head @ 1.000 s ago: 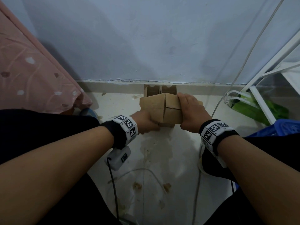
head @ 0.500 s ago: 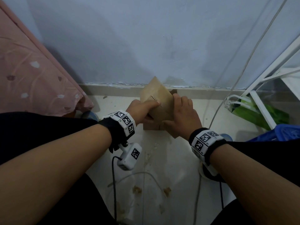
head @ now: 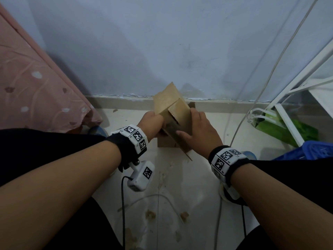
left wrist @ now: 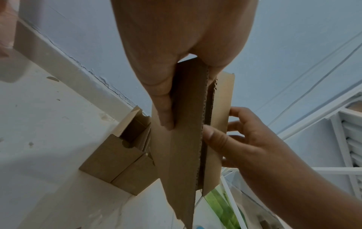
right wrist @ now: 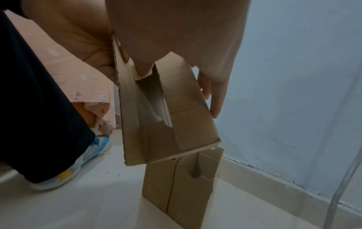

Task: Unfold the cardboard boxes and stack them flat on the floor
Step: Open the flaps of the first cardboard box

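Observation:
I hold a brown cardboard box tilted on end above the floor, partly collapsed, with its end flaps loose. My left hand grips its left side, the thumb lying along one panel. On the right side my right hand holds it, thumb at the corrugated edge and fingers along the outer face. The right wrist view looks into the box through its open end. Directly below, flattened cardboard boxes lie on the floor by the skirting, also seen as flattened boxes and flattened boxes.
A pink patterned cloth hangs at the left. At the right are a white rack, a green bag and a blue basket. Cables run down the wall and across the stained floor. My shoe is near the stack.
The box has been raised from low and level to tilted on end. My left hand has moved up onto its left side and my right thumb onto the near edge.

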A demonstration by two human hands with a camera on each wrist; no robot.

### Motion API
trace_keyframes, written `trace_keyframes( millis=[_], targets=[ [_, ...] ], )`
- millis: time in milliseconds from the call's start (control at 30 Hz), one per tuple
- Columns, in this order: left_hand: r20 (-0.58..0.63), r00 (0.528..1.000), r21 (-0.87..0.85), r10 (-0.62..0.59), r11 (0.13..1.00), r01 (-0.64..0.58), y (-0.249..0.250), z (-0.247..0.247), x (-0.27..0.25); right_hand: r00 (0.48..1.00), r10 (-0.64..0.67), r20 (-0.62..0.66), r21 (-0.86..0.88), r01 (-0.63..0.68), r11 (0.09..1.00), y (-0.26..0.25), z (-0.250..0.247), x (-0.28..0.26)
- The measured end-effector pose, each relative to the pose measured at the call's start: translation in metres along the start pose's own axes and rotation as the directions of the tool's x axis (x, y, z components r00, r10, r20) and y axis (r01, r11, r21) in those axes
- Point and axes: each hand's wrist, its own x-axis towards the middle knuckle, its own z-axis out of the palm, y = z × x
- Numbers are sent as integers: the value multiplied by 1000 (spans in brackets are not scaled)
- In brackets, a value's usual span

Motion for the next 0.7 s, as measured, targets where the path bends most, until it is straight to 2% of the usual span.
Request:
trace_keyframes(
  millis=[100,233,333,467,600,667,700],
  targets=[
    [28,999,29,41,999,-42,-4,0,2,1000,-6,2,-53,6,999,0,-3,-2],
    [20,998,74,60,995,-61,-9,-6,7,1000,24,11,2,-24,1000,-5,-9,0],
    [-41,999,90,27,996,-23,-12,-15,12,999,39,1,129,-39,991,-7,-12,1],
    [-82,997,110,-12,994,21,-16,-28,17,988,156,18,305,-154,940,-3,-13,7],
    [-114,993,231,-11,972,38,-17,-31,17,984,176,34,325,-177,929,-1,-9,9],
    [-139,989,368,51,930,4,-14,-27,14,985,171,27,307,-171,936,-1,-9,9],
    [-150,982,481,117,876,-31,-13,-25,12,987,160,24,284,-160,945,-2,-9,8]
  ],
)
